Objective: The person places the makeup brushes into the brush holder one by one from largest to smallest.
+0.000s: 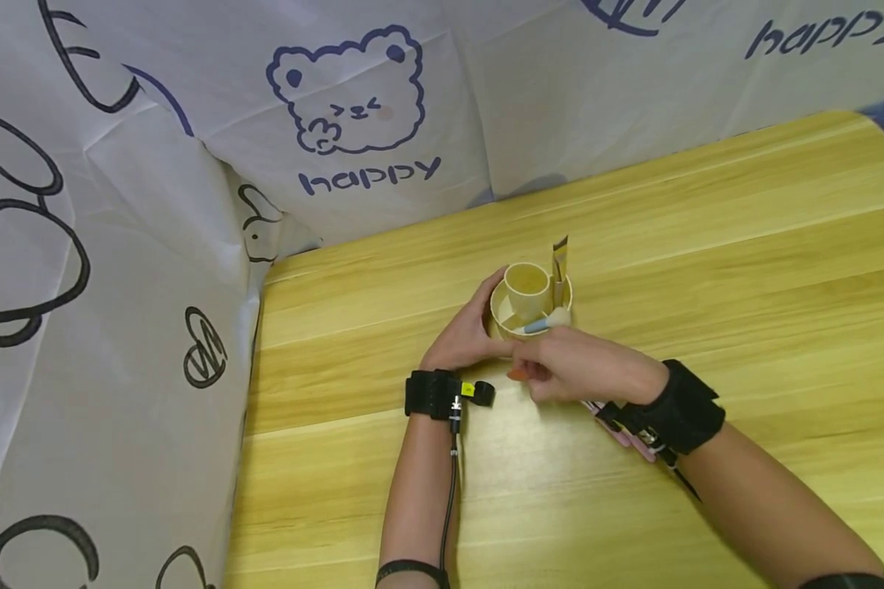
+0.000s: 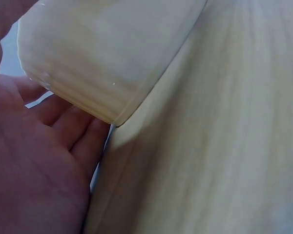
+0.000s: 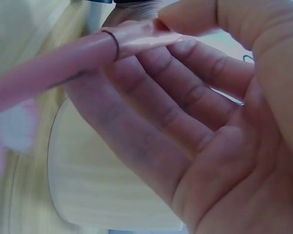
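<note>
My left hand holds a pale yellow round holder on the table, fingers round its far left side and thumb along the front. Its smooth wall fills the top of the left wrist view. Inside stand a smaller cup and an upright flat-tipped brush. A brush with a blue-grey handle and pale fluffy head leans at the near rim. Just in front, my right hand pinches a pink-handled makeup brush near its shiny rose-gold collar; the bristles cannot be made out.
Pink items, partly hidden, lie below the right wrist; blurred white-and-pink shapes show in the right wrist view. The wood-grain table meets a white printed cloth at the back and left. Both wrists wear black straps with cables.
</note>
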`<state>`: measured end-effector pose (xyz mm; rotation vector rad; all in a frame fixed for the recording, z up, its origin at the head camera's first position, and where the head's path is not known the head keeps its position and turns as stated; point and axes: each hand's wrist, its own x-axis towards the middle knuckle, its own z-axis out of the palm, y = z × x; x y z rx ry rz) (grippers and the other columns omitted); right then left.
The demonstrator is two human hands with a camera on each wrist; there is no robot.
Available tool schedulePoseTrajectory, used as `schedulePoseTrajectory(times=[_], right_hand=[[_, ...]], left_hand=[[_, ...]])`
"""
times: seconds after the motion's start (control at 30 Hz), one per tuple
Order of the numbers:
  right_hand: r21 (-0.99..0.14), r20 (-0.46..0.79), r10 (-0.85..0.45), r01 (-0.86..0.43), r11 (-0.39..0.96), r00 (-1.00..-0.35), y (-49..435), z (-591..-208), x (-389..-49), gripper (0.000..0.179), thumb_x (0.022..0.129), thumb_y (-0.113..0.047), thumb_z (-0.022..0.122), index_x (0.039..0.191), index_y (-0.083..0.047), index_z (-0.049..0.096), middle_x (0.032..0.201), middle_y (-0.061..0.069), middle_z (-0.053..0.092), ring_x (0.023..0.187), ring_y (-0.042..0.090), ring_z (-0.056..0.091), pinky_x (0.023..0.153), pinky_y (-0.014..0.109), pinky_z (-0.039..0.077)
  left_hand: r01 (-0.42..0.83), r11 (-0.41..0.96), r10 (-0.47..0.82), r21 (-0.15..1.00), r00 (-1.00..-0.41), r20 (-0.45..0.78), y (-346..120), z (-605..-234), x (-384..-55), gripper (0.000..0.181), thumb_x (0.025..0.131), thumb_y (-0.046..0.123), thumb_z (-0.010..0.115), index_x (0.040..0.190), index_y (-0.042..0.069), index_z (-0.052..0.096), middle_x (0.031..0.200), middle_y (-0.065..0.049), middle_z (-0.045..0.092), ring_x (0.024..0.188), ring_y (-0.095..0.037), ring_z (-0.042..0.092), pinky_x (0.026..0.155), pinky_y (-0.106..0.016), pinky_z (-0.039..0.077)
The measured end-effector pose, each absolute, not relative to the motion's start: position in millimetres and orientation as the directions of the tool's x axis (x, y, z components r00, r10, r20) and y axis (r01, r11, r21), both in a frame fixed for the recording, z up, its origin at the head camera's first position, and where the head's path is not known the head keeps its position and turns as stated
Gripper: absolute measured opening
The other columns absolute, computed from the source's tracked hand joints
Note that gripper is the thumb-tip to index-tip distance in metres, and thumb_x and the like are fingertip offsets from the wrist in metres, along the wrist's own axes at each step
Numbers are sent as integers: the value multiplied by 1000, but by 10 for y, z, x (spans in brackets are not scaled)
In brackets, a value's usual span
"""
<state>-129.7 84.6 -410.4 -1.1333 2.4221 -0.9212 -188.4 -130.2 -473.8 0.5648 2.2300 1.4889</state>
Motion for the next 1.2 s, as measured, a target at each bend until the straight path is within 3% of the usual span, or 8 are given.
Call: schedulePoseTrajectory(times=[0.23,0.7,1.0,1.2], right_hand=[[-673,13,-760,-567,474,-650,849,-4105,-1304,11,88,-7,67,95,-15,72,84,-9,66,76,1,59,69,20,52],[-664,52,-751,-585,466,-658,852,-4075,-1308,13,89,-7,68,97,-14,75,86,-7,70,78,0,61,71,20,54],[-654,56,-752,-593,470,-657,849,-4072,-1308,11,88,-6,67,89,-17,69,79,-9,60,73,4,55,66,20,47],[-651,62,-754,-600,466,-654,853,-4077,-1310,11,88,-6,67,89,-17,68,79,-10,60,72,4,54,65,19,47]], left_hand=[[126,341,535,931,-841,-82,-1304,-4739,-1894,109,76,16,91,161,40,27,160,0,45,139,-21,50,121,-46,39],[145,390,501,910,-862,-78,-1287,-4749,-1884,105,77,17,91,161,29,30,161,-1,43,144,-22,47,122,-46,39],[131,402,518,906,-849,-108,-1314,-4724,-1868,114,76,21,91,164,41,20,168,3,32,149,-22,40,124,-49,35],[108,385,522,916,-844,-120,-1316,-4713,-1870,114,76,19,90,163,43,21,168,4,33,150,-21,40,126,-49,33]])
